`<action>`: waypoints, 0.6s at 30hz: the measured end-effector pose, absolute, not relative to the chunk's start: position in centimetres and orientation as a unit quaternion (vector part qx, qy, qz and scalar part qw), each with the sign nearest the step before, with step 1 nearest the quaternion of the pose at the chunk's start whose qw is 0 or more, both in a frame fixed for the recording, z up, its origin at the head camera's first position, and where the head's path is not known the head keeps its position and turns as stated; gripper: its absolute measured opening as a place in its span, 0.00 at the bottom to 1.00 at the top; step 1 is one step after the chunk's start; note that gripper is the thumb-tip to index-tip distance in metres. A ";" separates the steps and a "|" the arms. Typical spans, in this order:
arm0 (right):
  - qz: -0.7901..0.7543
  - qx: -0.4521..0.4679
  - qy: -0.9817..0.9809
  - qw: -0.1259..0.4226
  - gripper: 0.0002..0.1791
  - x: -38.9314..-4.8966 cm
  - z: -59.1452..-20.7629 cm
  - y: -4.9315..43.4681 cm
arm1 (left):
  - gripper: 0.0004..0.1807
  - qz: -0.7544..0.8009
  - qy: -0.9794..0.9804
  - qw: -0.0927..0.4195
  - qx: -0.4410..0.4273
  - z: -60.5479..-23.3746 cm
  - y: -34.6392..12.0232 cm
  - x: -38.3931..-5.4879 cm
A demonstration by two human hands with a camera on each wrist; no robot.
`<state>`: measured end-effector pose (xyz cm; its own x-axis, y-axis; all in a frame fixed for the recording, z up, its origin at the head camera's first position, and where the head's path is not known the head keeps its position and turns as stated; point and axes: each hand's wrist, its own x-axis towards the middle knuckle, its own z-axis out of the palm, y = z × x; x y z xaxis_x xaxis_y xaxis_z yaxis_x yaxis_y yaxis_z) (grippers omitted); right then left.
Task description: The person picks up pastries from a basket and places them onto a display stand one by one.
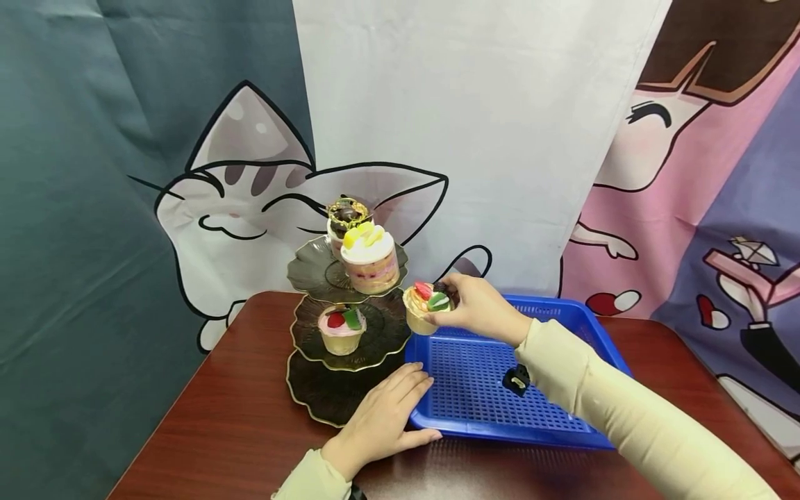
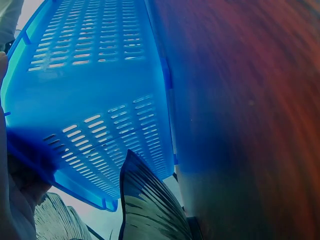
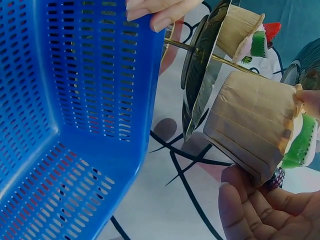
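My right hand (image 1: 478,305) pinches a small cupcake (image 1: 420,321) topped with fruit, above the left rim of a blue basket (image 1: 500,434). In the right wrist view, thumb and fingers hold the brown paper cup (image 3: 250,125) near its top. My left hand (image 1: 384,417) rests on the basket's near left corner, its fingers over the rim. A tiered stand (image 1: 312,382) of dark, gold-edged plates stands left of the basket. One pink cupcake (image 1: 342,339) sits on its middle plate. A layered cake cup (image 1: 370,267) and a chocolate-topped cup (image 1: 342,222) occupy the top plate.
The basket and stand share a reddish-brown wooden table (image 1: 206,417). A cloth backdrop (image 1: 500,139) with cartoon drawings hangs behind it. The stand's plates reach close to the basket's left side. Inside the basket, the slotted floor (image 1: 481,375) shows.
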<state>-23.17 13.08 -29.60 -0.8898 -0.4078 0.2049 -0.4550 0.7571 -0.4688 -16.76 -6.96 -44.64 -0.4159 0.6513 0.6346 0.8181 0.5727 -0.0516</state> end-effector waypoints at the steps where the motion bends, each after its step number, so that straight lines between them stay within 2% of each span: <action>1: 0.261 0.231 -0.936 0.047 0.27 -23.2 -29.6 13.0 | 0.38 -0.134 -0.830 0.311 -0.442 -44.6 -7.0 -16.8; 18: 0.264 0.244 -0.932 0.051 0.30 -24.4 -29.7 10.7 | 0.37 -0.129 -0.832 0.307 -0.443 -44.6 -6.9 -16.7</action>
